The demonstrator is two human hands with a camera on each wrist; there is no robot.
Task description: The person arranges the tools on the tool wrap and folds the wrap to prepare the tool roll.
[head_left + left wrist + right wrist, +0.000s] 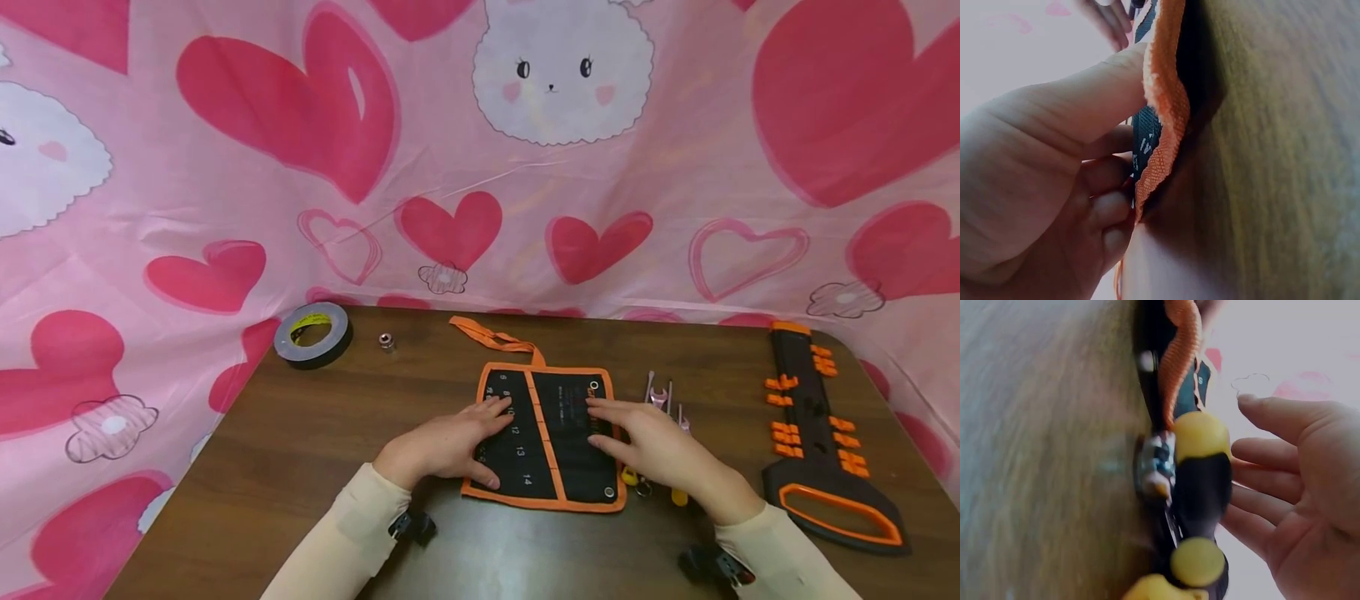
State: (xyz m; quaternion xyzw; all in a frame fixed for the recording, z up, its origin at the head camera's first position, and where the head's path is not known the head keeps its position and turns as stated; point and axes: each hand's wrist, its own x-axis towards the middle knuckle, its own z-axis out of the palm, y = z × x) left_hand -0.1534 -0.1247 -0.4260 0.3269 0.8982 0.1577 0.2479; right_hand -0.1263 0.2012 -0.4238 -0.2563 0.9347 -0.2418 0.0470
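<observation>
A black tool pouch [558, 437] with orange trim and white size numbers lies unfolded on the table, its orange strap [495, 337] trailing off the top edge. On its left half rests my left hand [457, 437], fingers spread and fairly straight; the left wrist view shows the thumb against the orange edging [1169, 119]. My right hand [656, 437] reaches over the pouch's right edge with fingers extended. Whether its fingertips touch the fabric I cannot tell. Beneath and beside it lie wrenches [658, 398] and yellow-and-black screwdrivers [1204, 487], partly hidden by that hand.
A roll of grey tape [315, 333] sits at the table's back left, with a small metal socket [386, 342] to its right. Along the right side lies a black holder with orange clips [813, 408] and a loop handle. A pink heart-patterned cloth [450, 158] hangs behind the table.
</observation>
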